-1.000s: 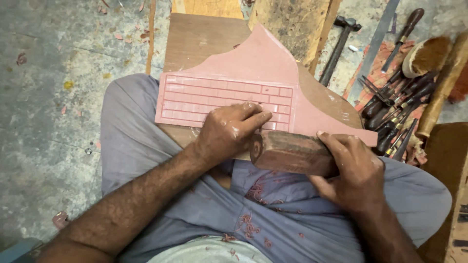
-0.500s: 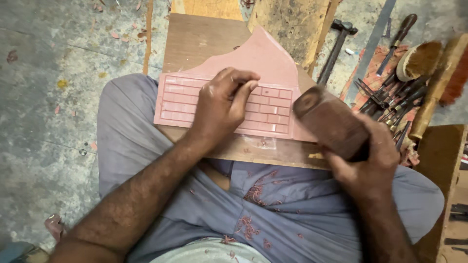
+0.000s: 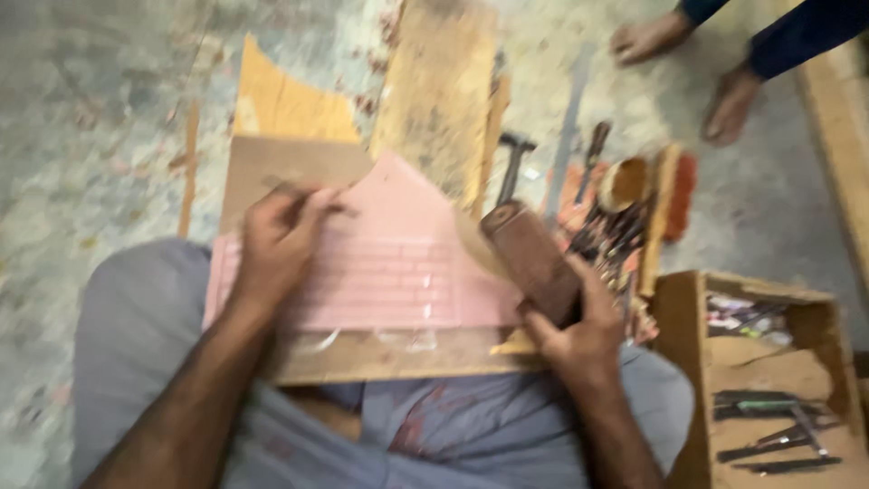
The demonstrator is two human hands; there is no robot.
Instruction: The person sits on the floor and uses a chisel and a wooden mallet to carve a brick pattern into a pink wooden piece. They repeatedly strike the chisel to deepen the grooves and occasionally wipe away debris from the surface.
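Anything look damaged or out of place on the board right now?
The pink sheet has an irregular, jagged upper edge, cut to a peak. Tools lie in a loose heap beside the right hand. The frame is blurred, so finer damage can't be judged.

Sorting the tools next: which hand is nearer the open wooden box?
Right. The right hand, gripping the wooden mallet, sits just beside the wooden box; the left hand rests across the pink sheet, farther away.

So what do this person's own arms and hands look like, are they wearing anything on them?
Both forearms are bare: no sleeves, gloves, watch or rings show. The left hand and right hand are uncovered too. The picture is blurred, so small marks cannot be told.
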